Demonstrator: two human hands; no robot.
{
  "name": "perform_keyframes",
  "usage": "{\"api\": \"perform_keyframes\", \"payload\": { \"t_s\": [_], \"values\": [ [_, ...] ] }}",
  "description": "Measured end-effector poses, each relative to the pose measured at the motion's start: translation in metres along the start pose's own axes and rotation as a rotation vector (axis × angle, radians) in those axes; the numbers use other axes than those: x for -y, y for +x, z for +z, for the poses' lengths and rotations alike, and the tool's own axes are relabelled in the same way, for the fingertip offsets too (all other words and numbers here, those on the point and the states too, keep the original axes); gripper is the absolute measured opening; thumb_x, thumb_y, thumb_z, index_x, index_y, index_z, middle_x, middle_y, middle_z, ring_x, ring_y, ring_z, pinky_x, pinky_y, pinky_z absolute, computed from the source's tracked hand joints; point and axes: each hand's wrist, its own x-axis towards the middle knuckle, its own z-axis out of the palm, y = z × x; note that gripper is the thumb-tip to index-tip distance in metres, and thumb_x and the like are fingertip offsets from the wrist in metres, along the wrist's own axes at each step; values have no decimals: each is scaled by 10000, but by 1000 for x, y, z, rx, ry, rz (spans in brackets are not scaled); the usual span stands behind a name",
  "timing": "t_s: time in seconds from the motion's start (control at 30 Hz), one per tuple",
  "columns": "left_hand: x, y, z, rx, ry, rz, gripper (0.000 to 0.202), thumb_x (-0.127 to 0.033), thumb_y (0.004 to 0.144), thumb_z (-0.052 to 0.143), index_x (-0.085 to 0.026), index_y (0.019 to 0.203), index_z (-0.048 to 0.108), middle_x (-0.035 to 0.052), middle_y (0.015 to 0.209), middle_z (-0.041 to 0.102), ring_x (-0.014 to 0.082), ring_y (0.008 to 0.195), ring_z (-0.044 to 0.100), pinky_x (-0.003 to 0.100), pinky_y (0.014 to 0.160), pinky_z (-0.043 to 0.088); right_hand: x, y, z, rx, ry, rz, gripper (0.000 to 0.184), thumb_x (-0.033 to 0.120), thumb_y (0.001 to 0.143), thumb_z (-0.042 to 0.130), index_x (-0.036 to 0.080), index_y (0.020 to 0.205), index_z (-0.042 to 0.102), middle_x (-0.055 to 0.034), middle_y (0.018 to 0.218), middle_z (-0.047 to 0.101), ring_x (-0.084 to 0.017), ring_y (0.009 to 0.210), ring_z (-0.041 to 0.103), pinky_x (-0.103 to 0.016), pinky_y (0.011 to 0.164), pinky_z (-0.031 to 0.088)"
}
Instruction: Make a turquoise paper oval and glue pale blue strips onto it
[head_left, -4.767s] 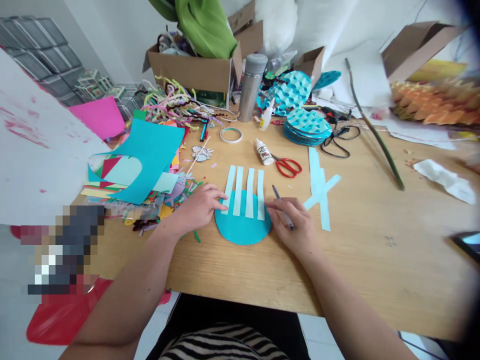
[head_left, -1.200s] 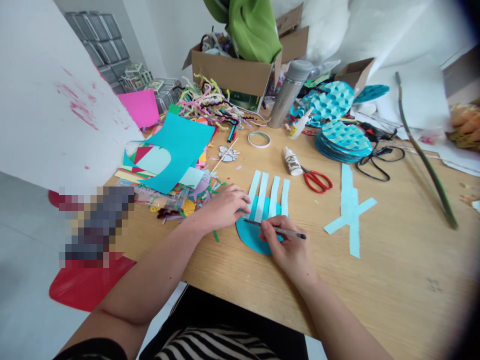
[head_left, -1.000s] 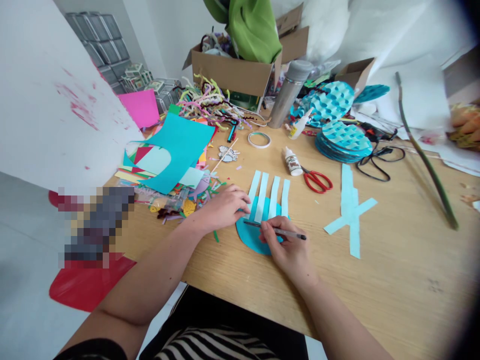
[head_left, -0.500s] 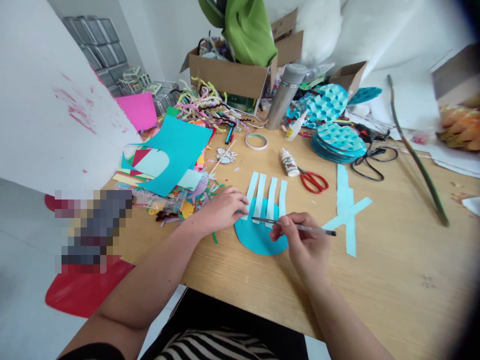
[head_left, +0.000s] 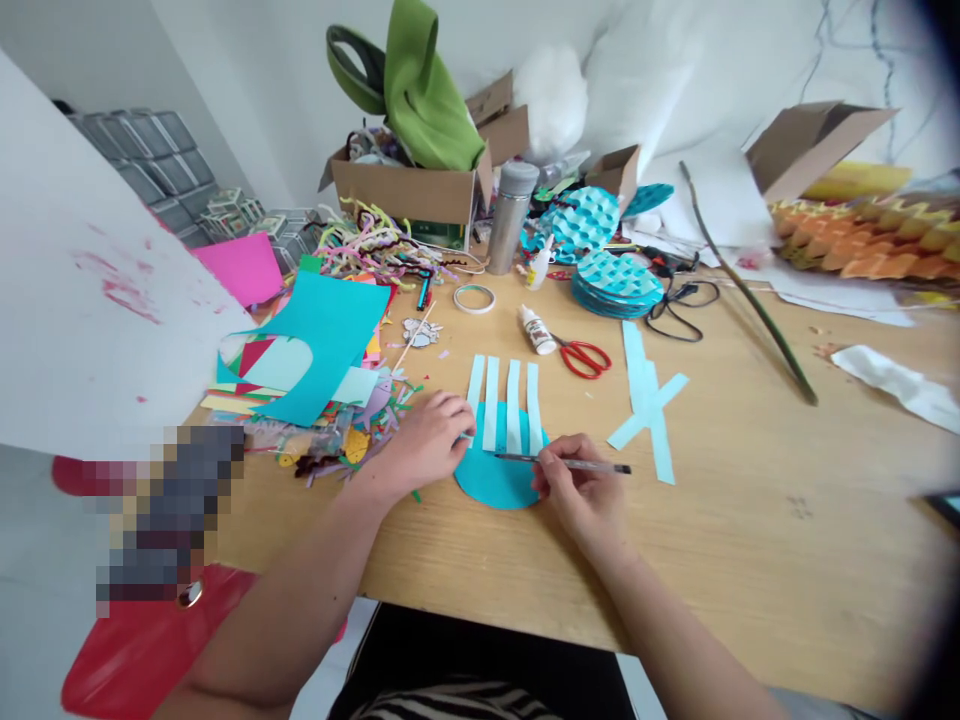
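Note:
A teal paper disc (head_left: 491, 483) lies on the wooden table (head_left: 750, 480) with several pale blue strips (head_left: 504, 400) laid across its top half. My left hand (head_left: 427, 440) presses down on the disc's left edge, fingers curled over the outer strip. My right hand (head_left: 581, 487) pinches a thin grey pen (head_left: 570, 463), held almost level, its tip resting on the disc near the strips' lower ends.
Loose pale blue strips (head_left: 646, 400) lie crossed to the right. Red scissors (head_left: 583, 356), a glue bottle (head_left: 535, 330) and a tape ring (head_left: 474, 298) sit behind the disc. Coloured paper scraps (head_left: 315, 350) pile at left; woven teal discs (head_left: 615, 280), a steel flask (head_left: 511, 215) and cardboard boxes stand at the back.
My right hand lifted the pen off the disc and drew right, then came back with the tip on the disc again. The left hand stayed put. The view shifted.

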Motion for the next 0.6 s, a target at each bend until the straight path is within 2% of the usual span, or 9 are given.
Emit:
{"api": "perform_keyframes", "payload": {
  "t_s": [0.23,0.4,0.6],
  "values": [
    [3,1,2,-38,-13,27,160,-65,852,533,-181,867,643,60,1024,650,228,1059,552,430,979,442,-6,-1,-5,38,-21,2,176,342,879,618,213,783,547,6,648,602,-123,515,592,-223,440,466],
    [1,2,3,-129,-54,69,284,-33,853,493,-199,949,703,65,1129,648,234,1144,514,439,999,450,-9,-1,-4,76,-44,-26,158,322,884,609,214,781,556,7,662,593,-129,538,597,-227,453,469],
    [1,1,9,-51,-57,141,435,40,793,487,-235,1024,731,21,1184,685,270,1261,434,501,1023,444,-9,-1,-4,82,-66,-31,175,348,892,598,217,782,561,3,668,597,-137,542,603,-238,458,481]
  ]
}}
